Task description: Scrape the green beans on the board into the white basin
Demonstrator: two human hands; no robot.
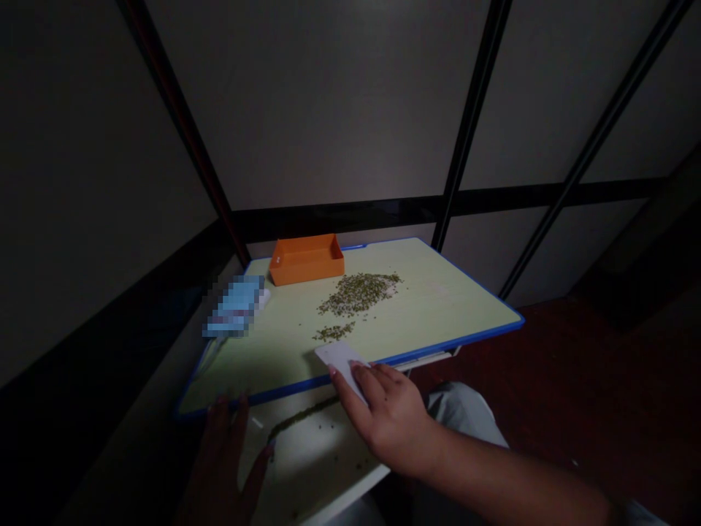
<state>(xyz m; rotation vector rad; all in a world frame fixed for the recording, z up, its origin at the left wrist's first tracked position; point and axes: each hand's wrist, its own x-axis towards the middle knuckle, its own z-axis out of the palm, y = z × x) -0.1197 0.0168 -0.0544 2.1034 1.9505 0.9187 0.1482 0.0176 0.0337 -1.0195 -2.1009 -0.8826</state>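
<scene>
My right hand (388,420) pinches a small white card (340,359) at the near edge of a pale green board with a blue rim (465,340). A heap of small green grains (358,291) lies in the board's middle, with a smaller clump (333,333) nearer me. My left hand (222,456) lies at the lower left, fingers spread over the edge of a white tray (307,456) held under the board's edge. A line of green grains (301,418) lies on that tray.
An empty orange box (307,258) stands at the board's far left corner. A blurred blue-white object (236,305) lies on the board's left side. Dark framed wall panels rise behind. A dark red floor (575,380) lies to the right.
</scene>
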